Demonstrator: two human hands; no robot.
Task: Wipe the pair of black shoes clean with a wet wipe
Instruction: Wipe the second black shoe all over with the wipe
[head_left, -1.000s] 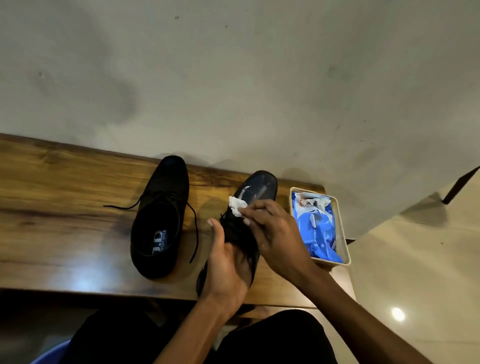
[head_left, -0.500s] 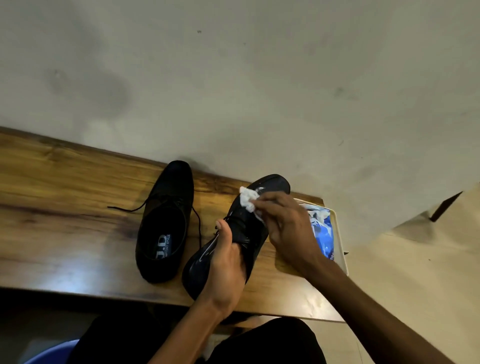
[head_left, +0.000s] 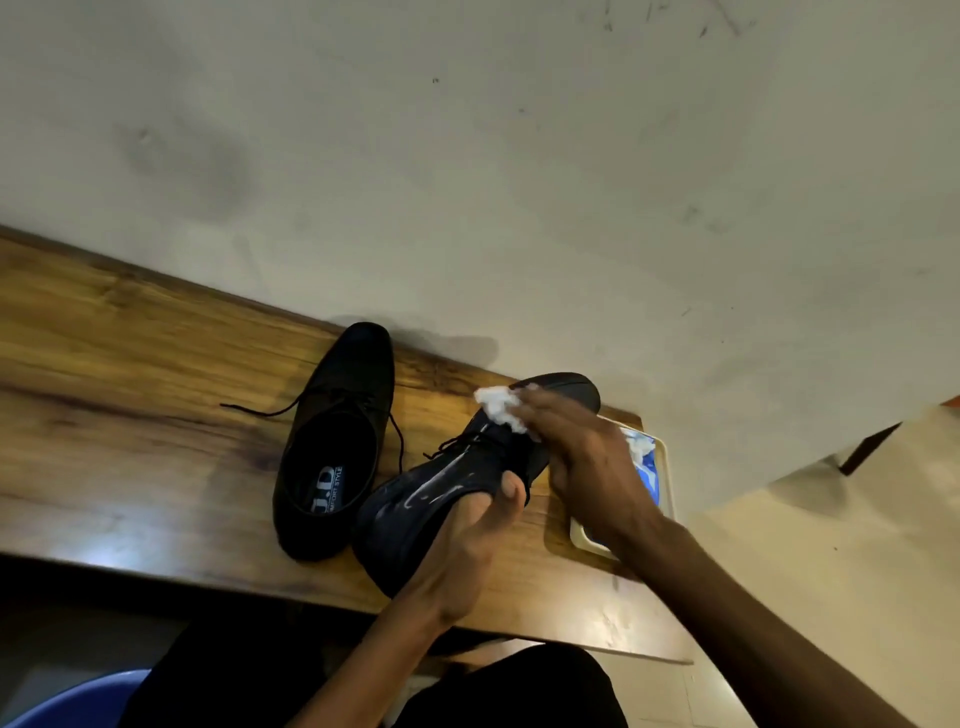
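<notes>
Two black lace-up shoes are on the wooden table (head_left: 130, 415). The left shoe (head_left: 337, 441) stands upright with its opening facing me. The right shoe (head_left: 441, 499) is tipped on its side, toe toward the wall, with wet streaks on its upper. My left hand (head_left: 467, 545) grips this shoe at the heel end, thumb on the collar. My right hand (head_left: 582, 457) pinches a crumpled white wet wipe (head_left: 501, 408) and presses it on the shoe near the toe.
A cream tray (head_left: 667, 467) with a blue wet wipe pack (head_left: 647, 473) sits at the table's right end, partly behind my right hand. A grey wall runs along the back of the table. A blue object (head_left: 78, 701) shows at the lower left.
My left hand has tipped the right shoe onto its side and swung its toe to the right. The wipe has travelled from the laces toward the toe.
</notes>
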